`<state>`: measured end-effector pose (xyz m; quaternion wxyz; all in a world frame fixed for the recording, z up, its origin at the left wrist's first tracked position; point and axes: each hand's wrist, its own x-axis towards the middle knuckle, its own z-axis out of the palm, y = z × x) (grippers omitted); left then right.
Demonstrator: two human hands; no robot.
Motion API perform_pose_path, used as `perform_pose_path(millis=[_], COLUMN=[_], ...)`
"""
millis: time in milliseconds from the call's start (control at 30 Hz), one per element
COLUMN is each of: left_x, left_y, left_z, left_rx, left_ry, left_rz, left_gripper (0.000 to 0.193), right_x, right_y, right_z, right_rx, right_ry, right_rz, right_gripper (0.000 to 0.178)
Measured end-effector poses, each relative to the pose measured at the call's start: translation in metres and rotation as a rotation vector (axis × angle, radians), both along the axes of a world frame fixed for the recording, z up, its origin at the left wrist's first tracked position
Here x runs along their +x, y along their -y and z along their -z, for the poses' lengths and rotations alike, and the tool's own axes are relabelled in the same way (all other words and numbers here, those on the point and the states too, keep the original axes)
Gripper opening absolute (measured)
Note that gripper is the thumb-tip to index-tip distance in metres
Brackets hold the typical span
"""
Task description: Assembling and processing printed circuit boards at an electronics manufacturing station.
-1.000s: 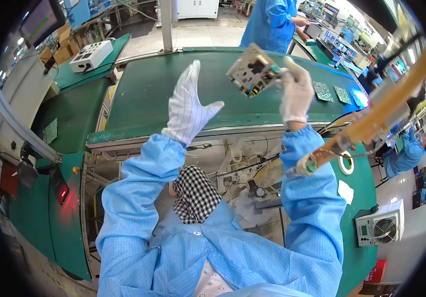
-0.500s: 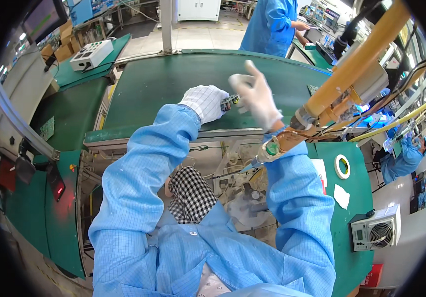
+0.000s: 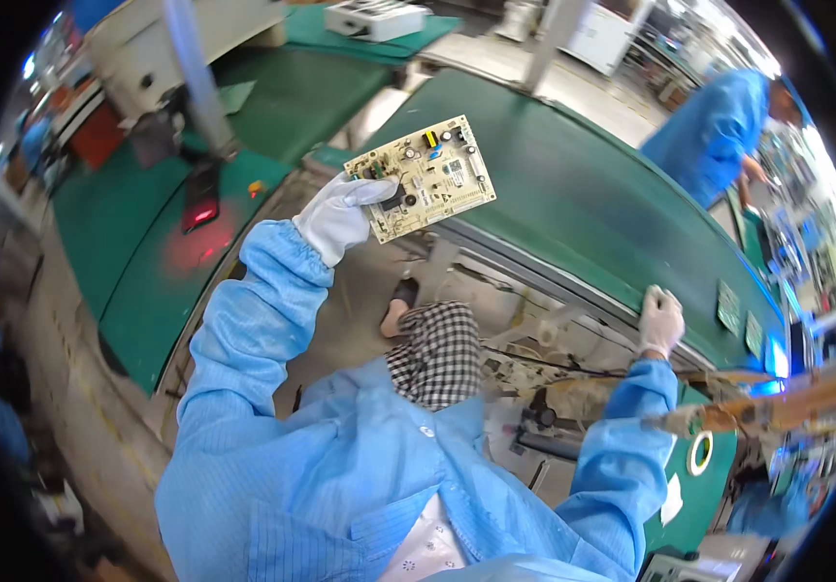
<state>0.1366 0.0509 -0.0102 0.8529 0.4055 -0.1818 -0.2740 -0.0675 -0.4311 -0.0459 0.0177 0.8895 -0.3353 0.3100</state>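
Note:
A pale printed circuit board [image 3: 442, 184], its upper face crowded with components, is gripped at its near left corner by my left hand [image 3: 333, 215] in a white glove. That hand's thumb lies over the board's face, which is tilted up above the left end of the green conveyor belt [image 3: 554, 184]. My right hand [image 3: 662, 320], also gloved, is at the belt's near edge on the right, fingers curled in, with no object showing in it. Its palm side is hidden.
Two small green boards [image 3: 728, 306] lie on the belt's right end. A black scanner [image 3: 201, 197] casts red light on the left green table. An orange pole [image 3: 777, 400] and a tape roll [image 3: 699, 452] are at lower right. Another person [image 3: 709, 131] in blue works beyond the belt.
My view has swung left. The board in my left hand has come left and now shows its component face. My right hand has moved away rightward to the belt edge, its fingers curling in.

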Motion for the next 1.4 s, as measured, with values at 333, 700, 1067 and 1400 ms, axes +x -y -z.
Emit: perform_pose_path(millis=[333,700,1067,1400], left_x=[-0.059,-0.053,-0.048,-0.047], left_y=[-0.188,-0.280,-0.299,-0.298], left_z=[-0.009,0.006,0.015,0.001], left_rx=[0.083,0.084,0.102,0.093], left_ry=[0.000,-0.144,-0.151,-0.174], left_rz=[-0.425,-0.704,-0.730,-0.690], left_gripper=[0.049,0.040,0.035,0.035], right_x=[-0.003,-0.004,-0.005,-0.006], right_y=[0.019,0.021,0.019,0.020], right_z=[0.014,0.026,0.027,0.027], right_rx=[0.156,0.008,-0.034,-0.004], right_ry=[-0.080,-0.111,-0.118,-0.140], right_rz=[0.012,-0.051,-0.065,-0.081], right_gripper=[0.052,0.041,0.032,0.030])
